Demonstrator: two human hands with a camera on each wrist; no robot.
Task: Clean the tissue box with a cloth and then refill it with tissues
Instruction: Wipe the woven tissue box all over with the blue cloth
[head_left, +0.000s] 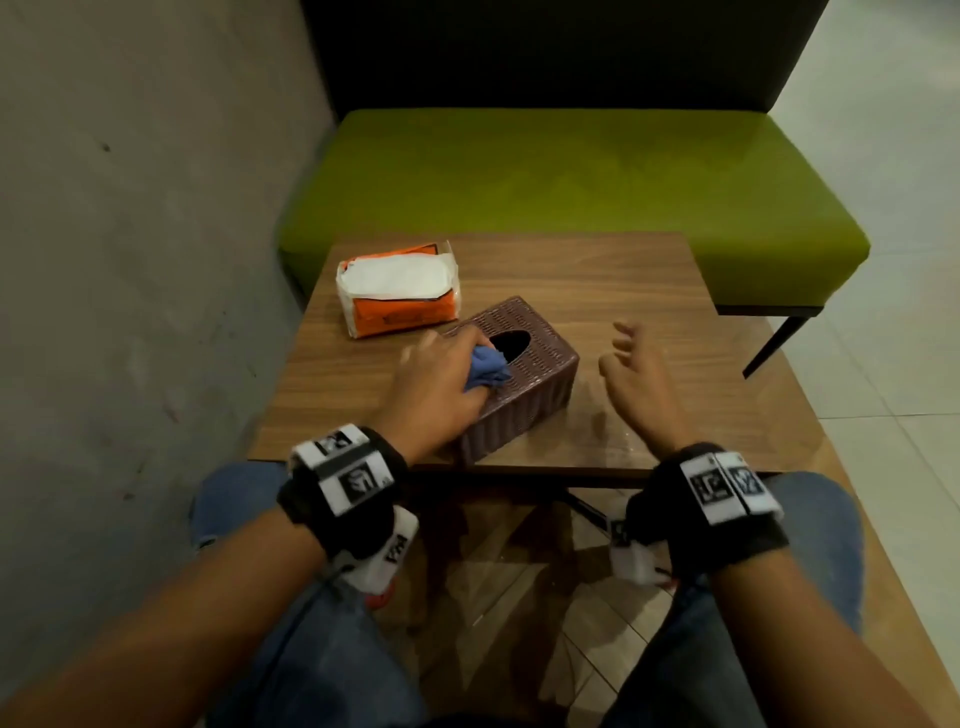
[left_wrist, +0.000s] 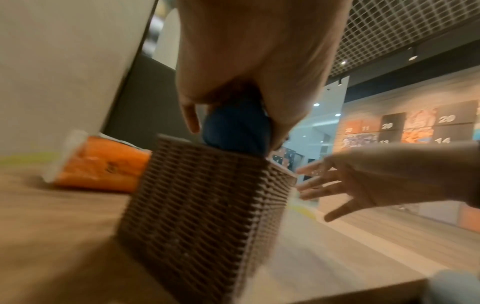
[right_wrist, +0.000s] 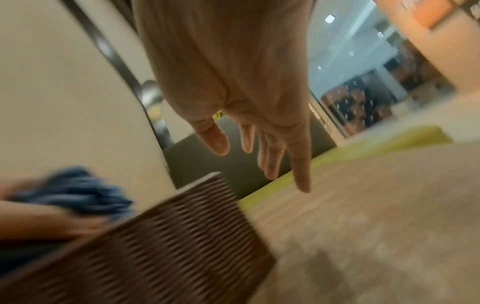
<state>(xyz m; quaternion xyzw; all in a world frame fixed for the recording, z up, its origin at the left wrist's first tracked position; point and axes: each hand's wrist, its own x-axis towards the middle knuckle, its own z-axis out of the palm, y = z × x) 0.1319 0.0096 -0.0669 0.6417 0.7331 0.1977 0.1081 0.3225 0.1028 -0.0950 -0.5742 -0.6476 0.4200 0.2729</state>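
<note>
A brown woven tissue box (head_left: 524, 384) (left_wrist: 207, 205) (right_wrist: 161, 242) lies slantwise on the wooden table (head_left: 623, 291), its oval slot dark. My left hand (head_left: 441, 374) (left_wrist: 249, 67) grips a bunched blue cloth (head_left: 485, 369) (left_wrist: 237, 129) (right_wrist: 75, 193) and presses it on the box top beside the slot. My right hand (head_left: 631, 364) (left_wrist: 358, 183) (right_wrist: 249, 131) hovers just right of the box with fingers spread and relaxed, holding nothing and not touching the box. An orange pack of white tissues (head_left: 397, 296) (left_wrist: 103, 164) lies behind the box to the left.
A grey wall (head_left: 130, 260) runs close along the table's left side. A green bench (head_left: 571, 182) with a dark back stands behind the table. My knees in blue jeans (head_left: 322, 649) are under the near edge. Bare tabletop shows to the right of the box.
</note>
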